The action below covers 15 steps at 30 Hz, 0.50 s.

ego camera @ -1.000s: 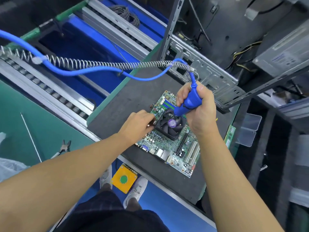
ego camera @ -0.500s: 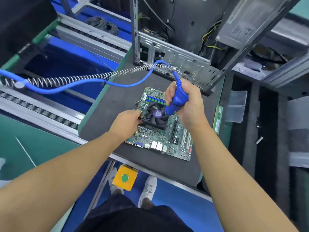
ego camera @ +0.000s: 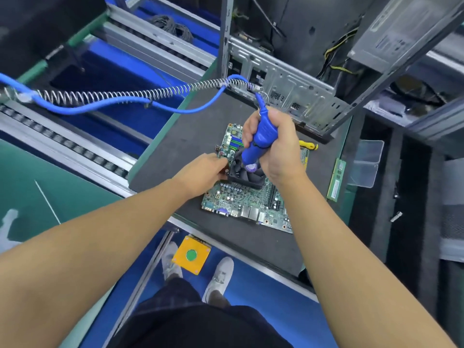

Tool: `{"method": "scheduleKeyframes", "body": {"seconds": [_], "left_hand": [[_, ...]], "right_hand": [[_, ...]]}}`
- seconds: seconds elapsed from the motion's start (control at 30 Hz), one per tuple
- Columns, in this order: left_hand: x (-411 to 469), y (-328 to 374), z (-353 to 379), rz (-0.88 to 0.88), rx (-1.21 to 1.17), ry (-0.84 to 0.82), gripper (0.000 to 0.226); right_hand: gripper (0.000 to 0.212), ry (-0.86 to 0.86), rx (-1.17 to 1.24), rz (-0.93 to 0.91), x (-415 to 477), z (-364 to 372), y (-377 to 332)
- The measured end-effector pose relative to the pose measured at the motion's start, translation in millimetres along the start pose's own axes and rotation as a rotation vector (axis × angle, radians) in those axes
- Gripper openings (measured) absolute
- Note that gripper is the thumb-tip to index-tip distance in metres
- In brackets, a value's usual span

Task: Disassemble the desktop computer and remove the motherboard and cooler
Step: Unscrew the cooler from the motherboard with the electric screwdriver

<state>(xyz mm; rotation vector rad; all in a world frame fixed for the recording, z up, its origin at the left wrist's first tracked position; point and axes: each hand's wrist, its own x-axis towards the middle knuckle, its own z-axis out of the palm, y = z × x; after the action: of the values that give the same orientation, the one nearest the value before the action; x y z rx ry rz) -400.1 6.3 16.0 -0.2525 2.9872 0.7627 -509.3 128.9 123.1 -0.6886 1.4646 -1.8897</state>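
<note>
A green motherboard (ego camera: 241,204) lies flat on the dark work mat (ego camera: 190,136). A black cooler fan (ego camera: 247,175) is mounted on it. My right hand (ego camera: 278,146) grips a blue powered screwdriver (ego camera: 259,141), tip down at the cooler's far side; the tip itself is hidden. A blue cable and a metal coil spring (ego camera: 125,95) run from the tool off to the left. My left hand (ego camera: 203,173) holds the cooler's left edge, its fingertips hidden. The open, emptied computer case (ego camera: 283,79) stands behind the board.
A green memory stick (ego camera: 336,180) lies at the mat's right edge, next to a clear plastic tray (ego camera: 366,163). A yellow-handled tool (ego camera: 310,146) peeks out behind my right hand. A conveyor rail (ego camera: 62,144) runs at the left. Below the bench sits a yellow pedal box (ego camera: 192,254).
My view has shifted, so the board sits more central. The screwdriver has moved from the cooler's right corner toward its far left part. My left hand stays at the cooler's left edge.
</note>
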Motion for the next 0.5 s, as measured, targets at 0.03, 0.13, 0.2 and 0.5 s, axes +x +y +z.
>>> {"method": "scheduleKeyframes", "body": {"seconds": [0.03,0.13,0.2,0.5], "left_hand": [[-3,-1,2,-0.005,-0.053,0.027,0.018],[-14,-4,12,-0.044,-0.191,0.138,0.019],[-20,-3,19,-0.097,-0.285,0.233,0.017],[-26,3,31,-0.168,-0.483,0.348,0.012]], "right_hand": [[0.035,0.004,-0.01,0.009,1,2,3],[0.035,0.004,-0.051,0.02,4,7,13],[0.035,-0.003,-0.079,0.017,7,10,19],[0.035,-0.022,0.021,-0.018,12,14,14]]}}
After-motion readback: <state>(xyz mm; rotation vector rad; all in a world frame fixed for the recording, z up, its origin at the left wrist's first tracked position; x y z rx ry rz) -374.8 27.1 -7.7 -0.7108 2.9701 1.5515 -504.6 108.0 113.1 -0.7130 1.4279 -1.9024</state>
